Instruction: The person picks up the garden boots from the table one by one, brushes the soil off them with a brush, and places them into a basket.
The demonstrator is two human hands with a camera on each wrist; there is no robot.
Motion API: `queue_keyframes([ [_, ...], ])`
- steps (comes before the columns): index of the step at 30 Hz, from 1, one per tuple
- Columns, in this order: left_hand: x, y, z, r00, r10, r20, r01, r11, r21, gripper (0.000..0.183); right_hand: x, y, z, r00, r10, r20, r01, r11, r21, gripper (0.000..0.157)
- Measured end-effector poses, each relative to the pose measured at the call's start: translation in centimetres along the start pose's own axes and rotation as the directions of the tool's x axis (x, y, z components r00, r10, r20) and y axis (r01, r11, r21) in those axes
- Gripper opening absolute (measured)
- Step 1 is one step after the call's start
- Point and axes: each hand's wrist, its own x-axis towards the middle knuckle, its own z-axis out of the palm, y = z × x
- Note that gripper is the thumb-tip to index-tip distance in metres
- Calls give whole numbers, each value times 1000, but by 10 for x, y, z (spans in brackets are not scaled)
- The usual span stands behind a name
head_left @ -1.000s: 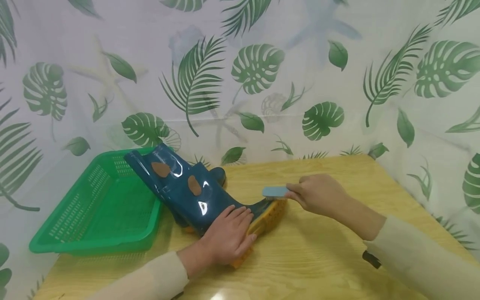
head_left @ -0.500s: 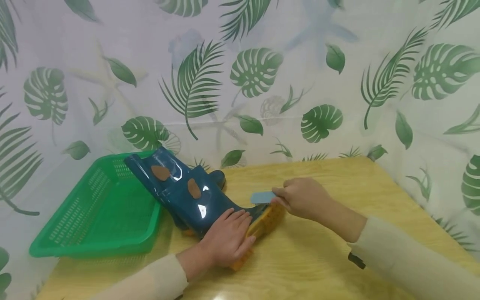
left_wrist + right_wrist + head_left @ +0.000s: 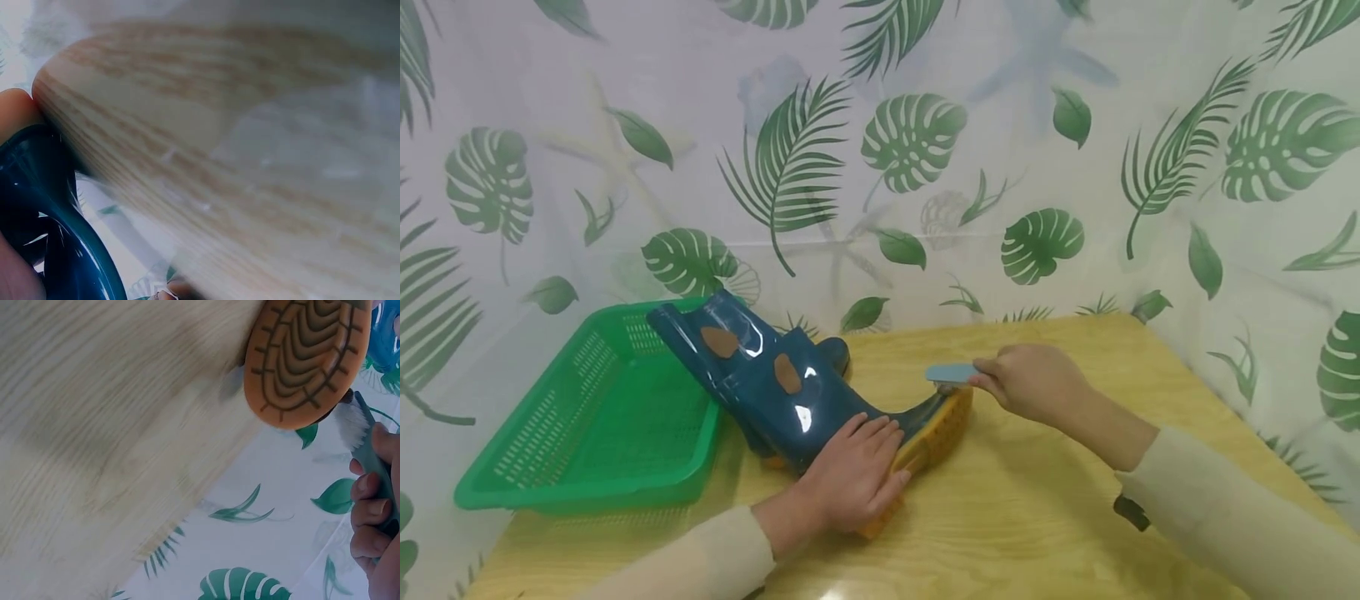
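Two shiny dark blue rain boots lie together on the table. The front rain boot (image 3: 820,400) lies on its side with its yellow-orange sole (image 3: 946,433) turned outward; the other boot (image 3: 730,321) is partly hidden behind it. My left hand (image 3: 856,475) rests on the front boot near the ankle, fingers fairly straight and thumb across the sole edge. My right hand (image 3: 1033,385) grips a light blue brush (image 3: 949,373) by its handle. Its white bristles (image 3: 351,427) are at the boot's toe; in the right wrist view the contact is partly hidden by the toe.
A green plastic basket (image 3: 692,492) with perforated sides stands left of the boots, whose shafts reach over its rim. Underneath is a wooden table (image 3: 1037,517). A leaf-patterned cloth (image 3: 970,167) hangs behind the table.
The brush went left along the boot's foot half a second ago, then back right to the toe with my right hand. My left hand and the boots stay in place.
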Motion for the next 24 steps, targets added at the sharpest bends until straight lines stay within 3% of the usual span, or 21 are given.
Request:
queue_keyframes([
  [5, 0, 0, 1, 1000, 4, -8, -4, 1000, 13, 59, -6, 2, 2, 1000, -22, -21, 22, 1000, -16, 24],
  [11, -1, 0, 1, 1000, 6, -9, -5, 1000, 20, 59, -8, 3, 4, 997, 63, -35, -63, 998, -3, 18],
  [16, -1, -1, -1, 1000, 8, -15, -8, 1000, 29, 58, 0, -7, 3, 995, -2, -98, 3, 1000, 14, 26],
  [24, 1, -1, -1, 1000, 2, 8, -2, 1000, 15, 59, -3, -4, 2, 999, 33, -18, -33, 999, -8, 23],
])
